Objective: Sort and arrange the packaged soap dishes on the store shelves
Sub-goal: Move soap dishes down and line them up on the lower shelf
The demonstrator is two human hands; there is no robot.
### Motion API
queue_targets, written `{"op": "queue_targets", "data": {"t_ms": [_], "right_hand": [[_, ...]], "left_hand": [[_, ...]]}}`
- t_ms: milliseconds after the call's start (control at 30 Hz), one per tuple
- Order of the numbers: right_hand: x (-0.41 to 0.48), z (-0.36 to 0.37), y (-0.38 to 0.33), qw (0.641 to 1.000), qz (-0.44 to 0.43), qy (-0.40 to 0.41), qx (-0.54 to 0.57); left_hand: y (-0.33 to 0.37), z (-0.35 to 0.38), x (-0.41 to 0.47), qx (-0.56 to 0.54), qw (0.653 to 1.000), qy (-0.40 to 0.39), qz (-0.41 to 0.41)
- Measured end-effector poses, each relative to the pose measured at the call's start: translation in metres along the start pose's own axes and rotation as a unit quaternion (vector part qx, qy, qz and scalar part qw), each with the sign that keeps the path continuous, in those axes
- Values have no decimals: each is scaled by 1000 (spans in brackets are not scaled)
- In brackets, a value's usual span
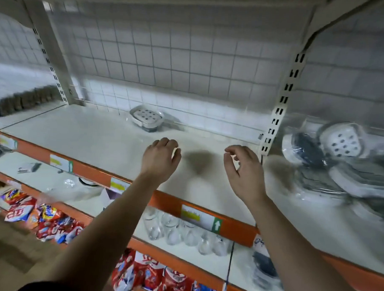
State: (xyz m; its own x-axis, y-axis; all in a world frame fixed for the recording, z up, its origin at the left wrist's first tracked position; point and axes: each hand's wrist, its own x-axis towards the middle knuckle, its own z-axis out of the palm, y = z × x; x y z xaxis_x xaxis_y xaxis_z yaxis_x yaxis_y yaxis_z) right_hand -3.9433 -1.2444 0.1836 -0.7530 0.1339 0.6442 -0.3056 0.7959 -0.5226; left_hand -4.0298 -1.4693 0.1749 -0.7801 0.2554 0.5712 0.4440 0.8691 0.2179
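We judge the task barely started: one soap dish (146, 118) sits alone at the back of the middle shelf (94, 139), while the pile of wrapped dishes (344, 167) in the bay to the right lies jumbled and unsorted. Left hand (160, 159) hovers over the shelf, fingers loosely curled, holding nothing. Right hand (244, 169) likewise, thumb near forefinger, nothing between them that we can see. The lone dish lies beyond the left fingertips, apart; the pile is right of the right hand, not touched.

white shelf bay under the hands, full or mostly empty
Mostly empty: the white shelf bay holds only one white perforated soap dish, at the back.
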Motion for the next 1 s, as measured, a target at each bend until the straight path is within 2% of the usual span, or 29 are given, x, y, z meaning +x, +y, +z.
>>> {"op": "queue_targets", "data": {"t_ms": [100,233,433,600,833,1000], "right_hand": [[4,28,12,999,10,-21,-32],[0,37,25,999,0,-3,-43],[0,39,30,998,-8,-16,-52],[1,37,36,998,26,-3,-50],[2,37,38,998,40,0,-48],[2,38,39,998,54,3,-35]], "left_hand": [[-36,15,24,16,998,-55,-33],[-70,33,59,37,996,-67,-41],[-95,52,104,89,990,-97,-57],[-104,64,122,135,978,-132,-85],[-89,65,111,127,986,-95,-56],[-70,60,92,101,992,-77,2]]}}
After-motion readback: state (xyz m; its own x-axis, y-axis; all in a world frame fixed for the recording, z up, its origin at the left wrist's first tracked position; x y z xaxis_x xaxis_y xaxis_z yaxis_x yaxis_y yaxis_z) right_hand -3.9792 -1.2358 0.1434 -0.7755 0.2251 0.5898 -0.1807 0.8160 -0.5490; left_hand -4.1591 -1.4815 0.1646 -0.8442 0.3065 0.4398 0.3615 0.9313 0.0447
